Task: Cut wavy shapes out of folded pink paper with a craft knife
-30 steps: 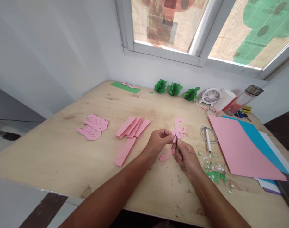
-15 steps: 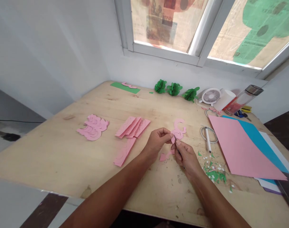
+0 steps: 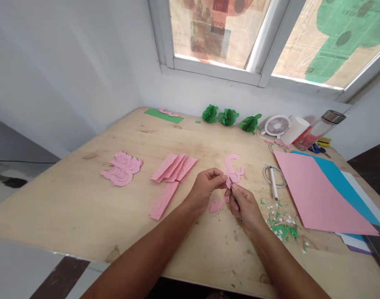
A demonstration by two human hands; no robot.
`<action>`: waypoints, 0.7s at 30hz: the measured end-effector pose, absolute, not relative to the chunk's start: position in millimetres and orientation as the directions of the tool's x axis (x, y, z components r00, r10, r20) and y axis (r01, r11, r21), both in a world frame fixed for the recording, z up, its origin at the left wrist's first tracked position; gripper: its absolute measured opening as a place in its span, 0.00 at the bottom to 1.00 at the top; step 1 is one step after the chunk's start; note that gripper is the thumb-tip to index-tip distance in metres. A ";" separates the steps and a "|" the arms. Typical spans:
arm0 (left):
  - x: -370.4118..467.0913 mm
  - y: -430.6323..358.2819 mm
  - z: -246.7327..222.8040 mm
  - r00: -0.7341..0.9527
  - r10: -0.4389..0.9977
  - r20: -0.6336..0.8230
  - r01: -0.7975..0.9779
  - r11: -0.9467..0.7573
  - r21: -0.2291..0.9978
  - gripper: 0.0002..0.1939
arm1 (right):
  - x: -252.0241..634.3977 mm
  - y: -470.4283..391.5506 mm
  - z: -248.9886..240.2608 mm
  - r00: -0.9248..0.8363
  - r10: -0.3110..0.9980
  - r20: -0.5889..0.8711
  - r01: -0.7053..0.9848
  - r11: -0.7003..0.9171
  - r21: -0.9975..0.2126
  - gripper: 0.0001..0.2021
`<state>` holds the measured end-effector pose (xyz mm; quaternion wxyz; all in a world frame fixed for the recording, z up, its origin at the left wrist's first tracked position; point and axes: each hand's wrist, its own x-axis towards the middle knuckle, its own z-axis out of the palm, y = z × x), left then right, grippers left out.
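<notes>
A curly pink paper cutout [image 3: 235, 176] is pinched between the thumb and fingers of my left hand [image 3: 208, 182], a little above the wooden table. My right hand [image 3: 244, 203] is closed around a slim dark tool [image 3: 235, 200]; its pointed tip meets the paper, and its exact kind is hidden by my fingers. Beneath my hands lies a pink paper scrap [image 3: 217, 205]. To the left of my left hand is a folded pink paper strip [image 3: 174, 168] with curved lines on it. Farther left sits a pile of scalloped pink cutouts [image 3: 123, 168].
Pink sheets [image 3: 321, 195] overlap blue and white paper at right. A white pen [image 3: 273, 182] lies across a cable loop near green scraps [image 3: 285, 230]. Green paper pompoms [image 3: 229, 117], a small fan [image 3: 277, 125] and a bottle [image 3: 322, 128] line the back; green card [image 3: 163, 116] lies back left.
The pink cutout has turned slightly in my left hand, its upper curl shifting left. Both hands stay in nearly the same place.
</notes>
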<state>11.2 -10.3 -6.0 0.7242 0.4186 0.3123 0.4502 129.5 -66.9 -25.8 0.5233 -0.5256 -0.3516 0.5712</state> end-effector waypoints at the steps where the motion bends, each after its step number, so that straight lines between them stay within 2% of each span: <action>1: 11.2 -10.4 -5.9 0.402 0.913 -0.074 -0.395 0.246 0.885 0.07 | 129.4 -66.9 -25.8 0.102 0.968 -0.231 -0.228 -0.203 -0.952 0.19; 21: 11.6 -10.5 -3.0 0.429 0.899 -0.084 -0.418 0.280 0.864 0.08 | 126.5 -67.7 -27.2 0.132 0.961 -0.242 -0.237 -0.206 -0.949 0.19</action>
